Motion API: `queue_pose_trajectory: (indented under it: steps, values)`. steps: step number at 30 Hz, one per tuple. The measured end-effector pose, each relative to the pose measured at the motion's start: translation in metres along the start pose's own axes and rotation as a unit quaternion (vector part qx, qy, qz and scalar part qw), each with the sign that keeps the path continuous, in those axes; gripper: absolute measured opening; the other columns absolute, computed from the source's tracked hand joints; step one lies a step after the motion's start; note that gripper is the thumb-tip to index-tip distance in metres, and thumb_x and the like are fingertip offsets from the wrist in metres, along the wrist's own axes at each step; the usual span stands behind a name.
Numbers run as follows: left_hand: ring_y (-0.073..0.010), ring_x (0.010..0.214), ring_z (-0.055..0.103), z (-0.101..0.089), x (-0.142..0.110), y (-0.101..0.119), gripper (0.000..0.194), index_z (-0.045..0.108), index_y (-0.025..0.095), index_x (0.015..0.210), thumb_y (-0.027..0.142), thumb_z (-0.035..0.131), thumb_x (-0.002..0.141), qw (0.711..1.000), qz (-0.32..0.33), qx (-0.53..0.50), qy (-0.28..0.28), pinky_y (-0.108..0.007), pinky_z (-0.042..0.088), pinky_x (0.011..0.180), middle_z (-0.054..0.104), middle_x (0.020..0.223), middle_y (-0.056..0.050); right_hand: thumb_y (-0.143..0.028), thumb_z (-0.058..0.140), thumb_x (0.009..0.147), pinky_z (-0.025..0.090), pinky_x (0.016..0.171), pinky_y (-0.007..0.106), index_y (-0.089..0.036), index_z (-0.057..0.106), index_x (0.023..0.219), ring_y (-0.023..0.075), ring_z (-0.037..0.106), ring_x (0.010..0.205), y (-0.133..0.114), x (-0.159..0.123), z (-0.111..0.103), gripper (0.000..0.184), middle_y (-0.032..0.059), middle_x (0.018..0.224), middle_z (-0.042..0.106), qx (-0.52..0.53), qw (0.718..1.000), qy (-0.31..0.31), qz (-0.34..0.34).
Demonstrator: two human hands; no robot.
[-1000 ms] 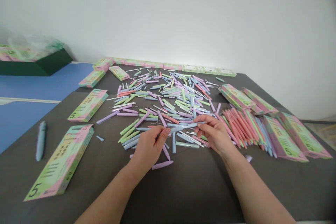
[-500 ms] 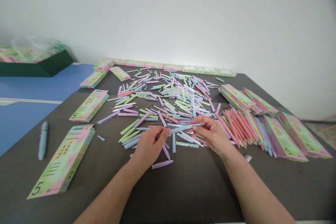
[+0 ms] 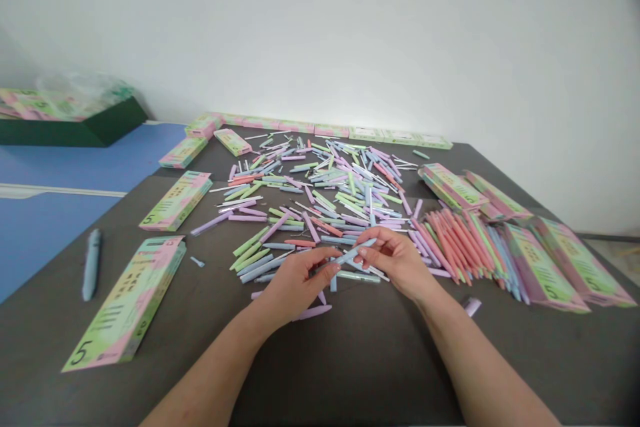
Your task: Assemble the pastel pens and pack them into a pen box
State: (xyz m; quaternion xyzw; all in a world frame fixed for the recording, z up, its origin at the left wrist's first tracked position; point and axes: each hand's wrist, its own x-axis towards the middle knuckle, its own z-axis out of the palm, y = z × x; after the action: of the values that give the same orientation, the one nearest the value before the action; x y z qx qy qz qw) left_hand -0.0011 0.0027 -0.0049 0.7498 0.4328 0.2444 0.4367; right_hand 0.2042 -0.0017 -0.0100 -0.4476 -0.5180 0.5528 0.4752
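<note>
1. A pale wall (image 3: pixel 320 33) was seen behind one dark tabletop (image 3: pixel 345 367); a blue surface (image 3: pixel 55 230) was shown alongside at left, with one dark green tray (image 3: pixel 107 123) placed on it.
2. One light-blue pen (image 3: pixel 349 255) was held by two hands, above the tabletop, just in front of the loose pile.
3. Left hand (image 3: pixel 295 280): its left part was pinched narrowly between thumb and fingers.
4. Right hand (image 3: pixel 395 259): a narrow pinch was kept near the other end; the tip was left pointing up and rightward.
5. Loose pile (image 3: pixel 325 180): pens and white sticks were strewn in purple, green, blue and coral; too many overlapped to be counted.
6. Coral pens (image 3: pixel 457 247) were laid close together at right, between green and blue ones; exact number cannot be told.
7. Five printed boxes (image 3: pixel 123 303) were counted at left, about seven in the back row (image 3: pixel 331 131), at least four at right (image 3: pixel 545 267).
8. Singles: one thick blue pen (image 3: pixel 91 265) by the left edge, one small blue piece (image 3: pixel 198 261), one purple piece (image 3: pixel 471 307) beside the right forearm.
9. The back edge was lined by boxes; open room was offered between the forearms, toward the near edge.
</note>
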Motion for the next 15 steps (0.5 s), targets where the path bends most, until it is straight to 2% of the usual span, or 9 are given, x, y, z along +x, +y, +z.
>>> queue_pose_trajectory:
  steps: [3,8,12,15]
  values:
    - [-0.0144,0.07,0.055,0.0024,-0.0004,-0.0023,0.031,0.061,0.019,0.113,0.032,0.048,0.089,0.999,0.028,0.003,-0.018,-0.024,0.04,0.064,0.064,0.078,0.0,-0.03,0.076,0.07,0.05,0.053,0.021,-0.018,0.063,0.084,0.011,0.063,0.057,-0.0002,-0.0007,0.003,0.022,0.0001,0.067,0.069,-0.018,1.0,-0.015,0.008]
    - [-0.0138,0.066,0.055,0.0044,-0.0005,-0.0019,0.023,0.058,0.018,0.099,0.032,0.041,0.092,0.997,0.022,0.03,-0.062,-0.023,0.038,0.062,0.06,0.071,0.001,-0.032,0.076,0.069,0.049,0.053,0.021,-0.018,0.063,0.084,0.0103,0.061,0.055,0.0022,-0.0023,0.0088,0.024,-0.0002,0.067,0.068,-0.038,0.999,-0.024,0.016]
    - [-0.013,0.061,0.052,0.0058,-0.0008,0.0016,0.023,0.055,0.019,0.09,0.033,0.037,0.094,0.997,0.014,0.046,-0.058,-0.023,0.036,0.059,0.055,0.064,0.003,-0.036,0.073,0.071,0.047,0.051,0.023,-0.018,0.062,0.083,0.0108,0.058,0.053,0.0076,-0.0017,0.008,0.024,-0.0004,0.067,0.065,-0.071,0.997,-0.028,-0.001]
    - [-0.0124,0.059,0.049,0.0071,-0.0009,0.0019,0.022,0.054,0.019,0.088,0.033,0.038,0.093,0.998,0.018,0.056,-0.037,-0.023,0.034,0.057,0.052,0.064,0.004,-0.035,0.068,0.077,0.05,0.061,0.027,-0.019,0.063,0.091,0.0154,0.063,0.07,0.0036,-0.0007,0.0068,0.022,0.0039,0.084,0.067,-0.141,0.989,-0.012,-0.05]
